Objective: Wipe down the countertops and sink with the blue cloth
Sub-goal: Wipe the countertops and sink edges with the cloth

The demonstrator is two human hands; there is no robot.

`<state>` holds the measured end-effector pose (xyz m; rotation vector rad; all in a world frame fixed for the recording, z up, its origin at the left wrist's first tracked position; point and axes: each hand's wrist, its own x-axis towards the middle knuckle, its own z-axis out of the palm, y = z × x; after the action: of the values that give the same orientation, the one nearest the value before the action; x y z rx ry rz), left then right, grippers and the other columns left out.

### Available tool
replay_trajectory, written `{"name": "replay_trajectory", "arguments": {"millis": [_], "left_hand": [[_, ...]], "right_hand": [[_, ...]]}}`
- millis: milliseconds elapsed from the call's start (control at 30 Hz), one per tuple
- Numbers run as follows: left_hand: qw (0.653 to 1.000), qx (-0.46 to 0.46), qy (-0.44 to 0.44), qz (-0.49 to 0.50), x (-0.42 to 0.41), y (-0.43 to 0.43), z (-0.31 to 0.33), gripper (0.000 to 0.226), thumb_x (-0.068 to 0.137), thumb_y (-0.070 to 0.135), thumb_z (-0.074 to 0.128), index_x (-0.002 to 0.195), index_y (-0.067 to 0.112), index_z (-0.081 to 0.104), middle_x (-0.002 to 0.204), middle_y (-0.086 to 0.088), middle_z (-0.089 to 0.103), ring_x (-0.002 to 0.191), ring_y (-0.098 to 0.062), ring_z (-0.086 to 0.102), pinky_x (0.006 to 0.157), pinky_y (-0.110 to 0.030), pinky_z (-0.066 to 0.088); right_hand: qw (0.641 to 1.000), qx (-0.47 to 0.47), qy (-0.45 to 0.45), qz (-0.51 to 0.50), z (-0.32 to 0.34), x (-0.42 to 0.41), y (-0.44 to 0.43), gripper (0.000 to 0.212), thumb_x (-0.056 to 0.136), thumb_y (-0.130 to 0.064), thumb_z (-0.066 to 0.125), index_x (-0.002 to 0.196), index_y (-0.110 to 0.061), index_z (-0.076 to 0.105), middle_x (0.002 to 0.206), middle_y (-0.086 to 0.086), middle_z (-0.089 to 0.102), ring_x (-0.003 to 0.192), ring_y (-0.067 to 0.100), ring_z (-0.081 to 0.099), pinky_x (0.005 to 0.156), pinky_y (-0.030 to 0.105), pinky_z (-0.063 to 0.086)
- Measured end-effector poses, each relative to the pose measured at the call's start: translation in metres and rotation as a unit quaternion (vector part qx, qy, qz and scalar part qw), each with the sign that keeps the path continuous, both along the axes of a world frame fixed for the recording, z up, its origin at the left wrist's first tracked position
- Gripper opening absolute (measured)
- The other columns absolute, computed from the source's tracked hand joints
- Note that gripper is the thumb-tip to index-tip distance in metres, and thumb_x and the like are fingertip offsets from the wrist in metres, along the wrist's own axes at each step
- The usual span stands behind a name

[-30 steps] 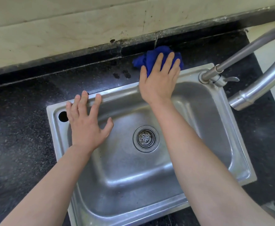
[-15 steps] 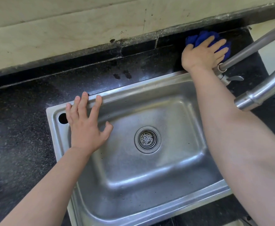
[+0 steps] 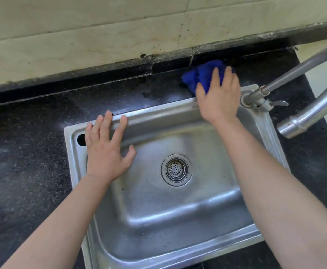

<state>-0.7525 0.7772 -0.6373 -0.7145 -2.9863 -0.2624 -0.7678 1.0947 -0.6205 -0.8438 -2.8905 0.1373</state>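
Pressing down on the bunched blue cloth [image 3: 199, 75], the right hand [image 3: 218, 98] lies with its fingers straight and close together, palm over the far rim of the sink [image 3: 158, 111]. The cloth sits on the black countertop [image 3: 32, 152] behind the sink, just left of the faucet [image 3: 294, 74] base. The left hand [image 3: 105, 152] rests flat on the far-left rim, fingers spread apart, thumb out over the basin.
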Motion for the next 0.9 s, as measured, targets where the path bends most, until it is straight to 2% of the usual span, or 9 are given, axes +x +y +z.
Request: {"name": "replay_trajectory", "arguments": {"millis": [67,133,267,367,433,567,733,900], "left_hand": [[1.000,-0.008,-0.006,-0.023,-0.002,-0.006,0.006,0.073,0.084,0.045,0.051,0.150,0.018,0.039,0.158,-0.017,0.027,0.144,-0.040,0.025,0.120,-0.053,0.012],[0.999,-0.004,-0.009,-0.043,-0.002,-0.016,0.011,0.069,0.086,0.041,0.055,0.149,0.014,0.040,0.159,-0.017,0.027,0.144,-0.038,0.026,0.119,-0.054,0.015],[0.999,-0.030,-0.008,0.036,0.019,-0.049,0.019,0.071,0.090,0.046,0.053,0.147,0.007,0.039,0.160,-0.020,0.022,0.147,-0.038,0.023,0.120,-0.055,0.014],[0.994,-0.033,-0.029,0.099,0.041,-0.071,0.017,0.081,0.088,0.049,0.051,0.150,0.002,0.029,0.161,-0.018,0.018,0.150,-0.035,0.017,0.120,-0.054,0.013],[0.992,-0.027,-0.047,0.114,0.049,-0.076,0.014,0.083,0.088,0.049,0.051,0.151,0.001,0.027,0.163,-0.016,0.014,0.151,-0.032,0.014,0.121,-0.054,0.012],[0.990,-0.031,-0.052,0.128,0.048,-0.075,0.012,0.082,0.087,0.048,0.053,0.150,0.001,0.029,0.162,-0.015,0.018,0.151,-0.029,0.015,0.122,-0.052,0.011],[0.989,-0.036,-0.055,0.133,0.048,-0.075,0.013,0.082,0.088,0.048,0.052,0.151,0.001,0.028,0.163,-0.014,0.017,0.151,-0.028,0.014,0.122,-0.051,0.011],[0.988,-0.058,-0.053,0.130,0.048,-0.076,0.013,0.085,0.089,0.053,0.049,0.152,0.002,0.027,0.163,-0.014,0.016,0.152,-0.028,0.013,0.122,-0.051,0.011]], "right_hand": [[0.996,-0.041,-0.039,-0.074,0.003,-0.001,0.011,0.076,0.095,-0.057,0.027,0.156,-0.011,0.030,0.162,0.024,0.019,0.147,0.043,0.020,0.121,0.051,0.014],[0.993,-0.051,-0.048,-0.095,0.002,-0.009,-0.014,0.070,0.100,-0.054,0.031,0.158,-0.016,0.025,0.163,0.023,0.013,0.148,0.044,0.016,0.122,0.051,0.010],[1.000,-0.018,-0.007,0.007,-0.005,-0.026,-0.117,0.069,0.096,-0.056,0.037,0.152,-0.016,0.040,0.156,0.027,0.031,0.136,0.048,0.035,0.112,0.055,0.024],[0.997,-0.018,-0.031,0.075,-0.005,-0.034,-0.172,0.069,0.097,-0.057,0.036,0.154,-0.018,0.034,0.157,0.026,0.028,0.136,0.046,0.033,0.111,0.055,0.023],[0.994,-0.007,-0.035,0.106,-0.003,-0.036,-0.173,0.069,0.096,-0.058,0.037,0.153,-0.018,0.037,0.155,0.026,0.032,0.132,0.045,0.037,0.109,0.054,0.026],[0.981,0.044,0.019,0.186,-0.001,-0.028,-0.121,0.065,0.094,-0.060,0.041,0.143,-0.019,0.053,0.142,0.020,0.049,0.117,0.040,0.049,0.101,0.048,0.032],[0.996,0.034,0.040,0.066,0.000,-0.009,-0.058,0.070,0.092,-0.065,0.043,0.143,-0.019,0.054,0.137,0.021,0.049,0.122,0.041,0.047,0.104,0.045,0.032],[0.997,0.017,0.067,0.036,-0.013,-0.010,-0.089,0.065,0.097,-0.059,0.042,0.144,-0.016,0.052,0.145,0.027,0.044,0.125,0.046,0.046,0.110,0.048,0.032]]}}
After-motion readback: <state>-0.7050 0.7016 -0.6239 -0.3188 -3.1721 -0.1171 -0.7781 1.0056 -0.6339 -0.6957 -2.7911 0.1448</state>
